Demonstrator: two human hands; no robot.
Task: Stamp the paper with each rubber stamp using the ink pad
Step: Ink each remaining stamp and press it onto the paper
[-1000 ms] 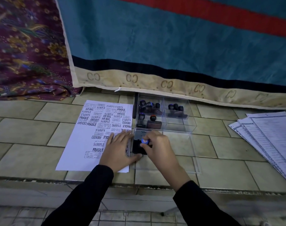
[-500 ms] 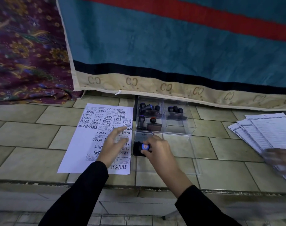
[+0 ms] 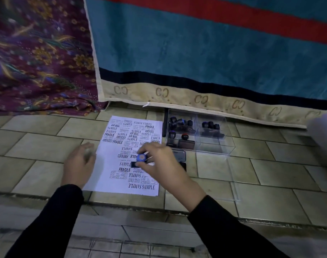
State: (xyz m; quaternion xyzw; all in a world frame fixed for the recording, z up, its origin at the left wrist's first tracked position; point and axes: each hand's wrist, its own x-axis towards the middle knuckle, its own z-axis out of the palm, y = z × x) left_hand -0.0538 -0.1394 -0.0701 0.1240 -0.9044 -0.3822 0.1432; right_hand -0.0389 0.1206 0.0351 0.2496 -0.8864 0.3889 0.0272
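1. Head view, work surface: a grey-green tiled ledge point(image 3: 38, 146) carries all items. A teal cloth with a red stripe and a beige lettered border point(image 3: 196, 62) hangs at its far edge. A purple floral cloth point(image 3: 34, 62) lies at the far left corner.
2. Head view, paper: a white sheet of paper printed with many black stamp marks point(image 3: 106, 164) lies near the middle of the ledge. Its near edge is close to the ledge's front edge.
3. Head view, right hand point(image 3: 162, 164): the fingers are curled and pinch a small rubber stamp with a blue round knob and a dark base point(image 3: 141, 157). The stamp is over the right-centre of the paper. Contact between base and paper cannot be determined.
4. Head view, left hand point(image 3: 78, 164): the fingers are extended and relaxed, holding nothing. The hand lies at the left edge of the paper and is motion-blurred.
5. Head view, ink pad: a small dark ink pad in a grey case point(image 3: 179, 154) sits just beside the paper's right edge, partly hidden by the right hand.
6. Head view, storage: a clear plastic compartment box point(image 3: 214, 146) stands just beyond the ink pad. It holds several dark-knobbed rubber stamps point(image 3: 179, 125).
7. Head view, right edge: a blurred white shape point(image 3: 322, 138) is visible and cannot be identified.
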